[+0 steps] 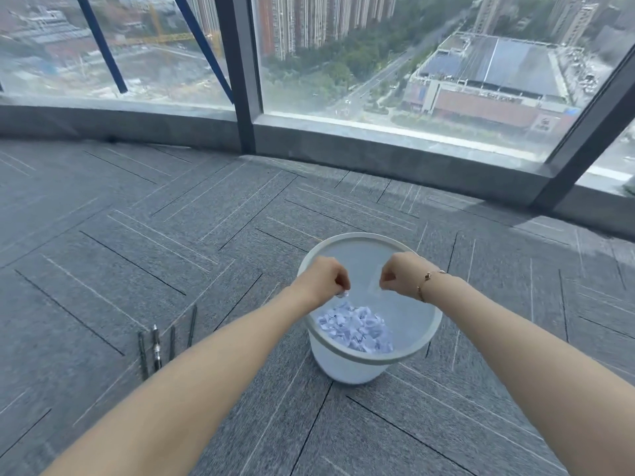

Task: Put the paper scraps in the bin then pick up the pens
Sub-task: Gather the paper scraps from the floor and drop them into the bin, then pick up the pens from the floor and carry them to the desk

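A white round bin [347,367] stands on the grey carpet in front of me. A heap of white paper scraps [355,329] lies inside it. Both fists hover over the bin's opening, knuckles up. My left hand [321,278] is curled, with a small white scrap [342,294] showing under its fingers. My right hand [400,274], with a thin bracelet at the wrist, is also curled; whether it holds paper is hidden. Several dark pens [156,347] lie side by side on the carpet to the left of my left forearm.
Floor-to-ceiling windows with dark frames [244,73] and a low grey sill [395,156] run along the far side. Grey patterned carpet tiles [137,235] surround the bin on all sides.
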